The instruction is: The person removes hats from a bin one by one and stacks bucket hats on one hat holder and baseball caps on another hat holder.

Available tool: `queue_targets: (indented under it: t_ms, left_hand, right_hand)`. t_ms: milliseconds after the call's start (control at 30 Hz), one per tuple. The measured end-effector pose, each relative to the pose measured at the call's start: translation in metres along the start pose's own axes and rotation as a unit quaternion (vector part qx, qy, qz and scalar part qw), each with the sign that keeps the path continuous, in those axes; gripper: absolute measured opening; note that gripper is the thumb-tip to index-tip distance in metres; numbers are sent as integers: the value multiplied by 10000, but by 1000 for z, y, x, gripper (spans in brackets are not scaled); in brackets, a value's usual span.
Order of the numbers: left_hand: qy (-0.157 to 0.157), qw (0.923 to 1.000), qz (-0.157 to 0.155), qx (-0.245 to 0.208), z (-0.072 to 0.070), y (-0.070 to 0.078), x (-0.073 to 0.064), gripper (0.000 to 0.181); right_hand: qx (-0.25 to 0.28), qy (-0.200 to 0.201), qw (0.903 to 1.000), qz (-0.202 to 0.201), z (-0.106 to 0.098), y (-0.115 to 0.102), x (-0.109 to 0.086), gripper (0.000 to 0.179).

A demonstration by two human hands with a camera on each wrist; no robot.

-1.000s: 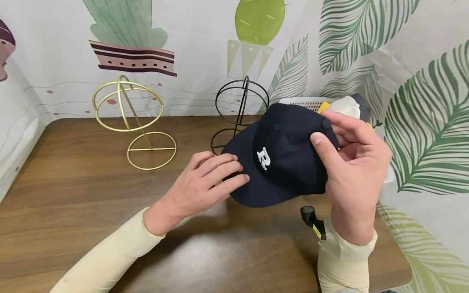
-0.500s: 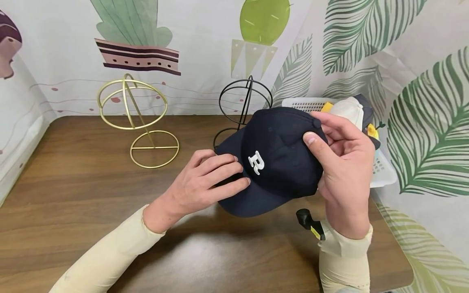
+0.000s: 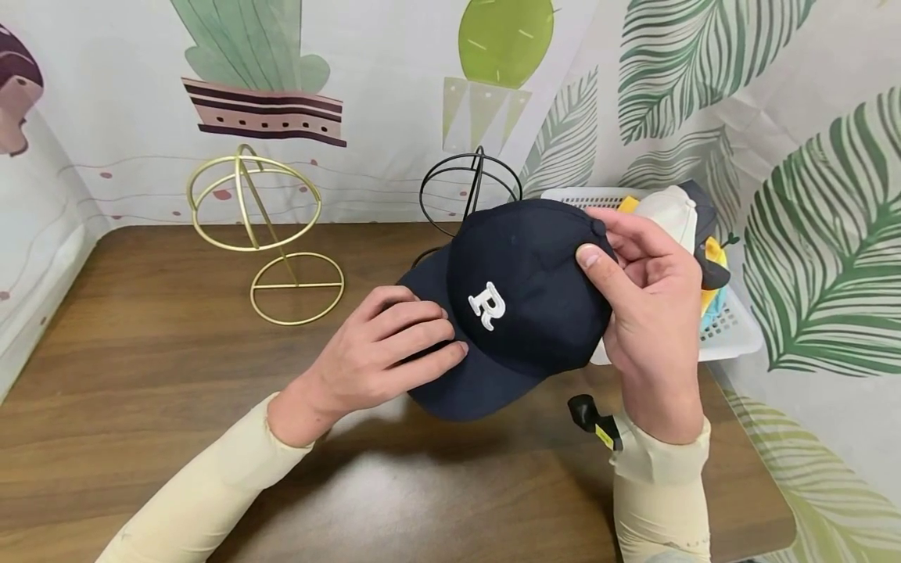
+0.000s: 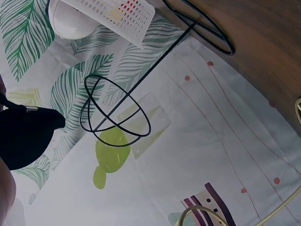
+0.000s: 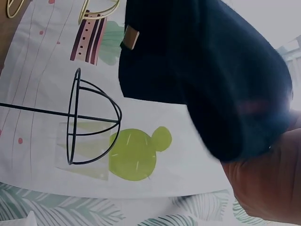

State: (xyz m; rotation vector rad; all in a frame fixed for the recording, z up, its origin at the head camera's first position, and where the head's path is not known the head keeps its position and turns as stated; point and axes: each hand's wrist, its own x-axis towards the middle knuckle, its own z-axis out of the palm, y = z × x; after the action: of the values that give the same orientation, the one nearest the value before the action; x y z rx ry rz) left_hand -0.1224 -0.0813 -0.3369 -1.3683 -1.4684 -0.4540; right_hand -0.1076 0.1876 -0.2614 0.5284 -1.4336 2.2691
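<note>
A navy baseball cap (image 3: 535,289) with a raised white R on its front is held above the table, brim toward the lower left. My left hand (image 3: 380,352) grips the brim, fingers lying over its top edge; its thumb is hidden. At the crown's top, beside the button, my right hand (image 3: 655,305) pinches the fabric between thumb and fingers. Behind the cap stands a black wire hat stand (image 3: 479,164), its base mostly covered from the head view. The right wrist view shows the cap's dark underside and a small brownish tag (image 5: 130,37) on it.
A gold wire hat stand (image 3: 297,286) stands at the back left of the wooden table (image 3: 141,375). At the back right, a white perforated basket (image 3: 746,340) holds several hats, among them a white one (image 3: 665,213). A patterned cloth hangs behind.
The cap and my right hand have shifted left, uncovering more of the basket. My left hand has stayed on the brim, moving only slightly left. The head view has shifted a little.
</note>
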Motion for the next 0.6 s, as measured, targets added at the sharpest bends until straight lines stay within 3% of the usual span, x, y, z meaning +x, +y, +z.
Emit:
queue_targets:
  t_ms: [367, 500, 600]
  left_hand:
    - [848, 9942, -388, -535, -4, -2, 8, 15]
    - [1326, 9827, -800, -1015, -4, -2, 12, 14]
    - [1617, 9654, -1261, -1614, -4, 0, 16, 16]
  right_hand:
    - [-79, -468, 9982, 362, -8, -2, 0, 30]
    - [195, -651, 9965, 491, -10, -5, -2, 34]
    - [345, -820, 9951, 425, -10, -4, -2, 41]
